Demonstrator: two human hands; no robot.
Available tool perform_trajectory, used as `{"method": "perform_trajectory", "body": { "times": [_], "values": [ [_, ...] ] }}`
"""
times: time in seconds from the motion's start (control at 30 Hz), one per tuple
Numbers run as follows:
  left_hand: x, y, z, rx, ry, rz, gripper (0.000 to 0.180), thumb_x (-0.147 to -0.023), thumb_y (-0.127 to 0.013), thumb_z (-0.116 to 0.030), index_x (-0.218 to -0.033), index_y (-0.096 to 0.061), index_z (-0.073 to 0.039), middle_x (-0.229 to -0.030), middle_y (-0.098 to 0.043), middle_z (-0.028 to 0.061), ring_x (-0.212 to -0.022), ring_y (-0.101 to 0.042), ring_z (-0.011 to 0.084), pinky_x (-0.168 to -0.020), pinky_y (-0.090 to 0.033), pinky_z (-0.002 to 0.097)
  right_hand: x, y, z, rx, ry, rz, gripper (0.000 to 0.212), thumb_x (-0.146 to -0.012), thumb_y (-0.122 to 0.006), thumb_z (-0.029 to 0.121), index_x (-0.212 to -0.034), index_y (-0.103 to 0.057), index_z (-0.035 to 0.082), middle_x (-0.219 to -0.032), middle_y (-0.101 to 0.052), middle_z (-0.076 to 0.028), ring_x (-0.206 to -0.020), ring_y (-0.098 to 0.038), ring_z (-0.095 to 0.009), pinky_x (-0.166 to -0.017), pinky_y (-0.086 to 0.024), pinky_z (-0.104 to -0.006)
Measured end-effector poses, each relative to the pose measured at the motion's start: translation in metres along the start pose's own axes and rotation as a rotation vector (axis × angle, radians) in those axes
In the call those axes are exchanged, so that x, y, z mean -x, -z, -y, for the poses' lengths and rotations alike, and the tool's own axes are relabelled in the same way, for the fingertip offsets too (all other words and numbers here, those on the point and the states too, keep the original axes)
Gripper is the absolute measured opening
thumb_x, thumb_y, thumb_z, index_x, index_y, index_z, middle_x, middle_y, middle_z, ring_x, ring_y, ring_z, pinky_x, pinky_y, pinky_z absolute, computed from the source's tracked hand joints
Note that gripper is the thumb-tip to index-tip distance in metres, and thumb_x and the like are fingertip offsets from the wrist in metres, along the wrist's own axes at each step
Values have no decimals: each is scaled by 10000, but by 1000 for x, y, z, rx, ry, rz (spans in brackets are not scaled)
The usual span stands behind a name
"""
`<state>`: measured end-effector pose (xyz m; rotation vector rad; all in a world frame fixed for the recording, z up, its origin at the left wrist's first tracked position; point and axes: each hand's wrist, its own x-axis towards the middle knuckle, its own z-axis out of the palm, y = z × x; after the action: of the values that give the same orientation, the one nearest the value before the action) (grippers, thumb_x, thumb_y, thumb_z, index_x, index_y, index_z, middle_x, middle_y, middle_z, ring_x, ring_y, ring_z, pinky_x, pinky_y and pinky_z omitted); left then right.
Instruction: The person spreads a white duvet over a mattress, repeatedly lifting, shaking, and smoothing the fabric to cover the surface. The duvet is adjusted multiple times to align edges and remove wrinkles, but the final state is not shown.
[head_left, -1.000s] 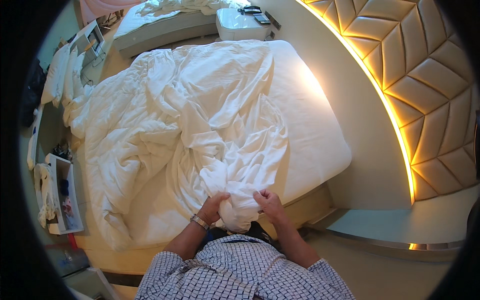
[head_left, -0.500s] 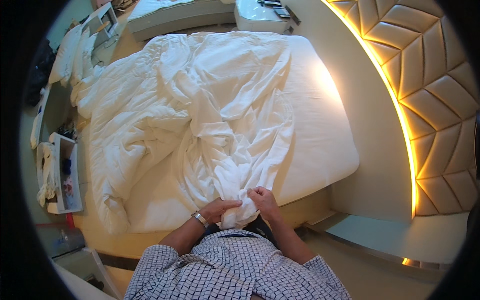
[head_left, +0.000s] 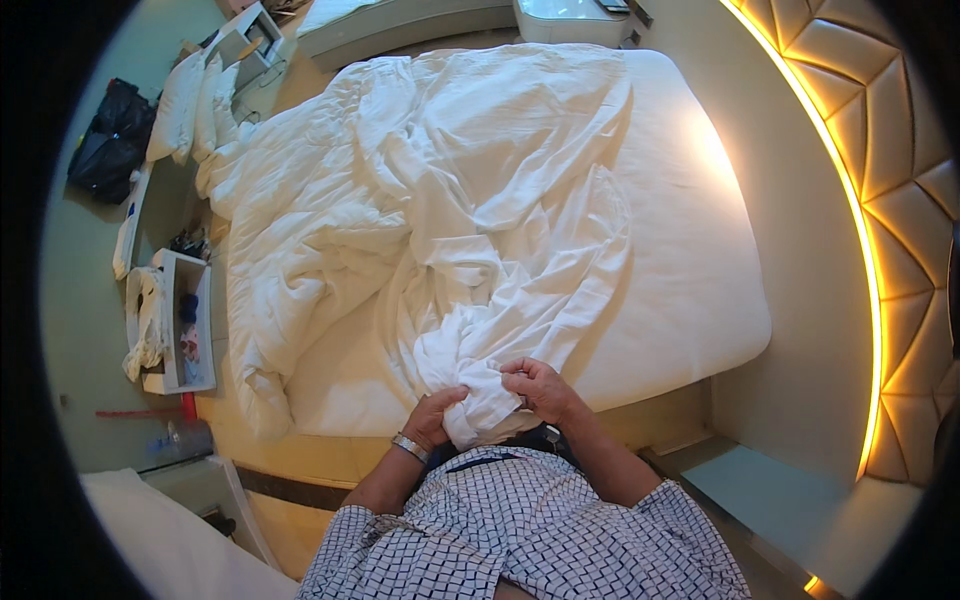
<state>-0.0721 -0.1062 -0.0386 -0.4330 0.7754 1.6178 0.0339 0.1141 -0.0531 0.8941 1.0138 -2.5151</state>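
A person in a white-and-black checked shirt (head_left: 530, 535) grips a gathered, thin white cotton cover (head_left: 520, 300), its bunched end drawn past the near edge of a white rectangular mattress (head_left: 690, 260) to the waist. The left hand (head_left: 432, 418), below a silver metal wristwatch (head_left: 410, 447), clamps one side of the bunch; the right hand (head_left: 540, 390) pinches the other. A puffy white quilt (head_left: 290, 270) lies rumpled at left.
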Motion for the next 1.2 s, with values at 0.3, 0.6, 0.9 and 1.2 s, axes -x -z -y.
{"method": "perform_trajectory", "body": {
  "times": [0.3,0.6,0.9,1.2],
  "values": [
    [8,1,9,64,-178,-61,520,-973,-603,-230,-1407,-492,32,-1326,-637,161,-1172,-651,285,-1044,-511,430,-19,-20,27,111,-103,167,198,-892,-739,87,-1055,-627,66,-888,-642,-11,-708,-617,-95,-594,-546,-241],
    [10,9,14,215,-243,-91,507,-991,-594,-248,-1410,-494,21,-1346,-622,167,-1205,-633,297,-1057,-499,443,-34,-36,22,128,-99,-2,167,-946,-690,130,-1086,-614,81,-907,-647,-11,-714,-620,-102,-558,-526,-245],
    [8,11,4,230,-174,-46,505,-988,-603,-265,-1399,-504,11,-1322,-637,170,-1177,-649,309,-1048,-505,458,-38,-29,15,105,-197,234,227,-971,-671,186,-1160,-657,62,-885,-660,6,-651,-582,-83,-549,-482,-226],
    [8,22,0,148,-151,-31,489,-1014,-570,-272,-1396,-501,25,-1296,-650,156,-1142,-666,285,-1020,-524,439,-41,-36,20,759,15,250,209,-936,-645,198,-1031,-692,19,-842,-667,-9,-711,-594,-87,-615,-476,-238]
  ]
}}
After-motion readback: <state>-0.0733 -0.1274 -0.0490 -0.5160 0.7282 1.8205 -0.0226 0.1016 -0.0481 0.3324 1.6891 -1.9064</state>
